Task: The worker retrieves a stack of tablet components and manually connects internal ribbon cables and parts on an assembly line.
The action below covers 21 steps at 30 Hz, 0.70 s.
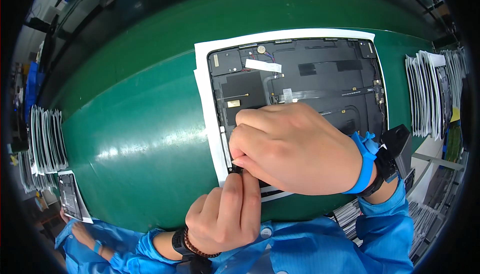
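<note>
Right hand (290,149) arched over black casing (320,81), left hand (224,221) below, fingers (231,196) curled, grip cannot be told

Black casing (325,83) partly hidden by hands (295,149), their grip hard to tell

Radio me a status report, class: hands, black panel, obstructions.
Right hand and left hand close together at near-left corner of black panel; hold unclear. Panel lies on white sheet, components showing. Right hand covers part of it.
</note>
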Each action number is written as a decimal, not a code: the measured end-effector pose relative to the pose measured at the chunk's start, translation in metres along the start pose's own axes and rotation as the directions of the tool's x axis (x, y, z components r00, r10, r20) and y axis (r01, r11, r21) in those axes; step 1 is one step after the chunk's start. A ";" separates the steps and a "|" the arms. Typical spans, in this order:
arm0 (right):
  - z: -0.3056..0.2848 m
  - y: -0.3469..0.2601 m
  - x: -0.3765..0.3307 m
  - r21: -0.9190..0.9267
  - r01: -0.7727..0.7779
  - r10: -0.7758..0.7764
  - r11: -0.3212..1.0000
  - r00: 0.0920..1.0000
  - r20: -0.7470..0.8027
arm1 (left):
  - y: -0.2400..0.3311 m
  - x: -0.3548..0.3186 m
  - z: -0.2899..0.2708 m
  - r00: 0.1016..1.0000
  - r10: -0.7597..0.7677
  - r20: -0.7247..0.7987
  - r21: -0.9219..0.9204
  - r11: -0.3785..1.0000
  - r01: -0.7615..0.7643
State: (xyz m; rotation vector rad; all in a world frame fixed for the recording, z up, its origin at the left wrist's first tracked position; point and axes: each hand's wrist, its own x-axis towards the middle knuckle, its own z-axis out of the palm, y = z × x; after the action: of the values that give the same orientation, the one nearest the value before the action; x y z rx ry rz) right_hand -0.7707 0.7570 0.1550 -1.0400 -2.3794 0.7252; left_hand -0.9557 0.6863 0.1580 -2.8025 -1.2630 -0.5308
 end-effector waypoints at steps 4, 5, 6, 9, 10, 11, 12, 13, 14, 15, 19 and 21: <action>-0.002 -0.001 0.000 -0.012 -0.004 0.004 1.000 1.000 0.000 | 0.000 0.001 0.001 1.000 0.014 -0.004 0.001 1.000 -0.014; -0.003 -0.001 0.000 -0.009 -0.004 0.004 1.000 1.000 -0.001 | 0.000 0.001 0.001 1.000 0.018 -0.008 0.013 1.000 -0.018; -0.003 -0.001 0.000 -0.011 0.002 -0.002 1.000 1.000 -0.004 | 0.000 0.001 0.000 1.000 0.018 -0.006 0.014 1.000 -0.018; -0.002 -0.001 0.001 -0.021 0.014 -0.014 1.000 1.000 -0.007 | -0.001 0.000 0.004 1.000 0.011 -0.010 0.013 1.000 -0.011; -0.003 -0.001 0.001 -0.032 0.020 -0.020 0.999 1.000 -0.006 | -0.003 -0.001 0.010 0.997 0.033 -0.067 0.050 0.998 -0.029; -0.003 -0.001 0.001 -0.030 0.021 -0.021 0.999 1.000 -0.006 | -0.005 -0.002 0.013 0.991 0.056 -0.123 0.091 0.995 -0.045; -0.004 -0.002 0.001 -0.029 0.011 -0.012 1.000 1.000 -0.006 | -0.005 -0.002 0.013 0.991 0.056 -0.121 0.092 0.995 -0.045; -0.004 -0.002 0.002 -0.028 0.002 -0.002 1.000 1.000 -0.005 | -0.006 -0.002 0.013 0.990 0.063 -0.124 0.092 0.994 -0.051; -0.004 -0.002 0.001 -0.026 0.003 -0.003 1.000 1.000 -0.006 | -0.006 -0.002 0.013 0.989 0.070 -0.129 0.093 0.994 -0.058; -0.003 -0.002 0.001 -0.029 0.002 -0.002 1.000 1.000 -0.005 | -0.006 -0.002 0.013 0.989 0.070 -0.128 0.095 0.994 -0.058; -0.006 -0.004 0.001 -0.047 -0.006 0.006 0.999 1.000 0.002 | -0.005 -0.001 0.013 0.988 0.075 -0.135 0.093 0.994 -0.063; -0.004 -0.002 0.001 -0.037 -0.001 0.000 0.999 1.000 -0.004 | -0.006 -0.002 0.013 0.988 0.073 -0.135 0.097 0.994 -0.060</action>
State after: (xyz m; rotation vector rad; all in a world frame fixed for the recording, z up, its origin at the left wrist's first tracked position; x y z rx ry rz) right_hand -0.7704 0.7577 0.1597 -1.0562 -2.3980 0.6807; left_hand -0.9570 0.6908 0.1443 -2.6696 -1.1338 -0.6341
